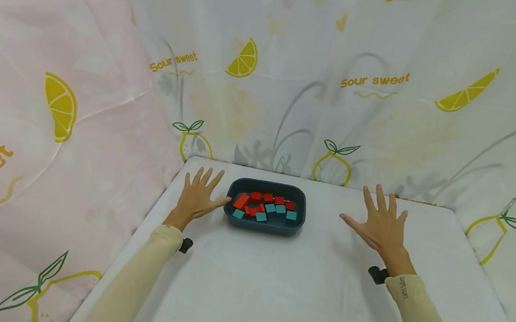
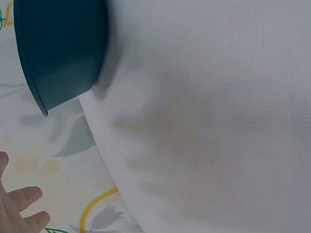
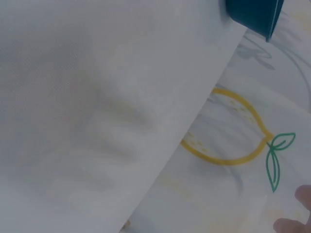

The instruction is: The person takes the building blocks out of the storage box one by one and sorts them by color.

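A dark blue-green tray (image 1: 263, 227) with raised sides stands on the white table, holding several red blocks (image 1: 241, 201) and several teal blocks (image 1: 280, 209). To its left, my left hand (image 1: 196, 196) is spread with straight fingers, its thumb tip at the tray's left rim; whether it touches cannot be told. My right hand (image 1: 381, 227) is also spread, well to the right of the tray and holding nothing. The left wrist view shows the tray's outer wall (image 2: 63, 48) and a few fingertips (image 2: 26, 196). In the right wrist view, a corner of the tray (image 3: 252, 14) appears at the top.
The white-covered table (image 1: 264, 286) reaches back to a hanging curtain (image 1: 289, 81) printed with lemons and lettering. More of this fabric (image 1: 51, 172) closes off the left side and the right. A black wrist strap piece (image 1: 377, 274) sits at the right wrist.
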A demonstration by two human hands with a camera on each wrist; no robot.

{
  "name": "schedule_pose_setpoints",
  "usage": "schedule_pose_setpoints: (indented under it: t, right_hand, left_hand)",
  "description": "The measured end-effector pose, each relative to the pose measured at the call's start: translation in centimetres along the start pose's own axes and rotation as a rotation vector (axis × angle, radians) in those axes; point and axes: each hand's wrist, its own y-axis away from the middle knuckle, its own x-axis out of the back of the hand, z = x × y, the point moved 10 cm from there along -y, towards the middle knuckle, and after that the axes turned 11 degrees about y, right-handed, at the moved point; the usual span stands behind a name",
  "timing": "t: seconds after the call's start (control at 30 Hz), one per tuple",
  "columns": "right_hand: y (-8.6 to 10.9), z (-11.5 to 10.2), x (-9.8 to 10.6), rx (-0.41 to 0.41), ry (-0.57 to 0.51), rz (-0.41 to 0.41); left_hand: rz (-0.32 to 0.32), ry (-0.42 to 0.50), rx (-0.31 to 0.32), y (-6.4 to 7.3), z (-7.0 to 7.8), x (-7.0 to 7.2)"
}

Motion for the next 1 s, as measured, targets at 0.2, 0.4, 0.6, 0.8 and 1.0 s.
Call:
schedule_pose_setpoints:
  t: [0.2, 0.4, 0.6, 0.8, 1.0]
  right_hand:
    - [0.0, -2.3, 1.0, 0.128, -0.142, 0.092]
    - [0.1, -7.9, 2.5, 0.357, -0.350, 0.291]
    - [-1.0, -12.8, 0.9, 0.411, -0.510, 0.199]
    - [-2.5, -16.4, -1.3, 0.458, -0.557, 0.099]
    - [-4.0, -18.8, -4.2, 0.462, -0.506, -0.021]
  left_hand:
    - [0.037, 0.243, 0.076, -0.2, 0.0, 0.1]
    - [0.071, 0.582, 0.232, -0.1, -0.3, -1.5]
    - [0.064, 0.732, 0.362, 0.5, -0.3, -4.3]
    - [0.111, 0.731, 0.392, 1.0, 0.3, -5.9]
    - [0.195, 0.667, 0.366, 1.3, 0.8, -5.6]
